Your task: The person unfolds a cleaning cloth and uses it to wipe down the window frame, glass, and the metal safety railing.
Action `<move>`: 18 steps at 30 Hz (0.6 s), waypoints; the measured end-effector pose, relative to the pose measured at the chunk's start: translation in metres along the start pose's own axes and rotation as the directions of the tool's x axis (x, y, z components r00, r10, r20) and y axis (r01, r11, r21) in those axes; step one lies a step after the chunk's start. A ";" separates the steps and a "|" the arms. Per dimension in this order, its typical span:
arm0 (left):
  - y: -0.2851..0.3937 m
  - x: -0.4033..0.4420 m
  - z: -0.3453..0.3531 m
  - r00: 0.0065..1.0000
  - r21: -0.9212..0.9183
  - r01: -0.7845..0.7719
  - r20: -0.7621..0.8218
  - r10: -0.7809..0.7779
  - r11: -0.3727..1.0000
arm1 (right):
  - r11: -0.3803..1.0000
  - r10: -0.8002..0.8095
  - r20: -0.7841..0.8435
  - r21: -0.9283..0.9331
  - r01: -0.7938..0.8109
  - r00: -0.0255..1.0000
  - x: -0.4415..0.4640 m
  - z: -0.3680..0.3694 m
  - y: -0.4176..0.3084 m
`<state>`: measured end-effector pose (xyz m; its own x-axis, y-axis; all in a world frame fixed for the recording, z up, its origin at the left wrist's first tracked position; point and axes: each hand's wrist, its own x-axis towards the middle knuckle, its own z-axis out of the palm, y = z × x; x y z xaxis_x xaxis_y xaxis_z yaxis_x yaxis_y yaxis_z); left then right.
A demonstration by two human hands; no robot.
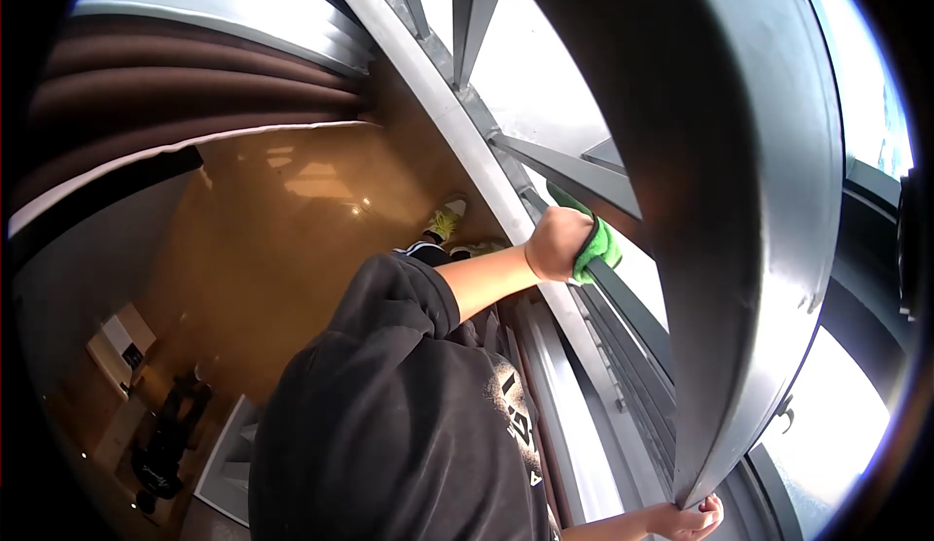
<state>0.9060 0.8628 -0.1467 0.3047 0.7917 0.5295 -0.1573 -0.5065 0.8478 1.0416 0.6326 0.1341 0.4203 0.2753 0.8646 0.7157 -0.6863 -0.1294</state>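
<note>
A green cloth (pixel 602 249) is wrapped partly around a dark metal bar (pixel 632 315) of a railing by the window. My left hand (pixel 559 243) is closed on the cloth and presses it to the bar. Lower right, my right hand (pixel 689 520) has its fingers curled at the bottom end of the broad grey metal rail (pixel 778 239), gripping its edge. Part of the cloth lies hidden behind my left hand.
Several slanted bars (pixel 569 173) join a pale lower rail (pixel 443 103). A brown curtain (pixel 204 79) hangs at the upper left above a wooden floor (pixel 292 239). White shelving (pixel 226 463) and a dark-clothed person (pixel 165 444) are at the lower left.
</note>
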 end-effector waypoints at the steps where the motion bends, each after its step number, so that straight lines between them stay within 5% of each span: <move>1: -0.024 -0.012 -0.003 0.999 -0.005 0.018 0.034 -0.018 1.000 | 0.999 -0.027 0.025 -0.019 0.028 0.999 0.001 -0.001 0.000; 4: -0.117 -0.077 -0.013 0.913 0.162 0.257 0.281 -0.295 0.953 | 0.999 -0.021 0.062 -0.032 0.023 0.998 0.001 -0.005 0.005; 6: -0.147 -0.094 -0.010 0.876 0.260 0.256 0.345 -0.337 0.931 | 1.000 -0.018 0.091 -0.017 0.020 0.996 0.002 -0.008 0.008; 9: -0.148 -0.088 -0.010 0.849 0.160 0.303 0.402 -0.342 0.939 | 0.936 -0.317 0.130 -0.116 0.332 0.939 0.008 -0.011 0.031; 18: -0.103 -0.085 -0.003 0.835 0.194 0.481 0.195 -0.515 0.855 | 0.993 -0.110 0.085 0.061 0.105 0.990 0.003 -0.015 0.002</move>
<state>0.8935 0.8483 -0.2789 0.5184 0.8551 0.0002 0.1948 -0.1183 0.9737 1.0360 0.6216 0.1432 0.3847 0.4055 0.8292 0.7886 -0.6113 -0.0670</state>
